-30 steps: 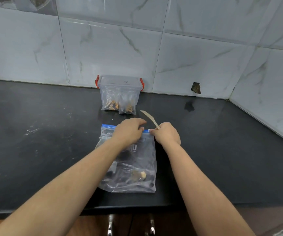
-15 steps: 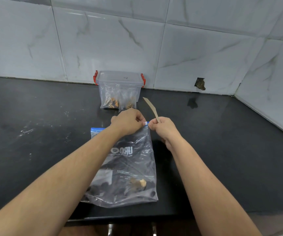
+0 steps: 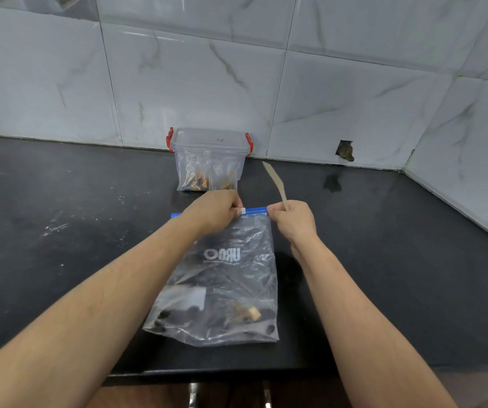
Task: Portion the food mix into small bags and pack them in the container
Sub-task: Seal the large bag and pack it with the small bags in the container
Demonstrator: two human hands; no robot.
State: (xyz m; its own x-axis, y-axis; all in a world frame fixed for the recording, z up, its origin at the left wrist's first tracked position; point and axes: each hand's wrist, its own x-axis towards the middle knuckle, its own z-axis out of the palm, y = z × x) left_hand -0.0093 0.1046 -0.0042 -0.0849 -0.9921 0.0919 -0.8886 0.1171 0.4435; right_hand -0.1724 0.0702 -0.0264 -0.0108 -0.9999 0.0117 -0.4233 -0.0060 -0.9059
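Since a second ago the left hand (image 3: 213, 212) has slid the bag's (image 3: 225, 275) slider (image 3: 244, 211) leftward, pinching it, while the right hand (image 3: 291, 219) pinches the corner (knife (image 3: 275, 184) too), likely opening it; container (image 3: 210, 159) sits behind.

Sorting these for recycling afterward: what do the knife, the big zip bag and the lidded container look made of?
Knife: pale tan, matte, probably wood. Big zip bag: thin clear plastic film, crinkled and glossy, blue zip strip. Container: rigid translucent plastic, red clips.
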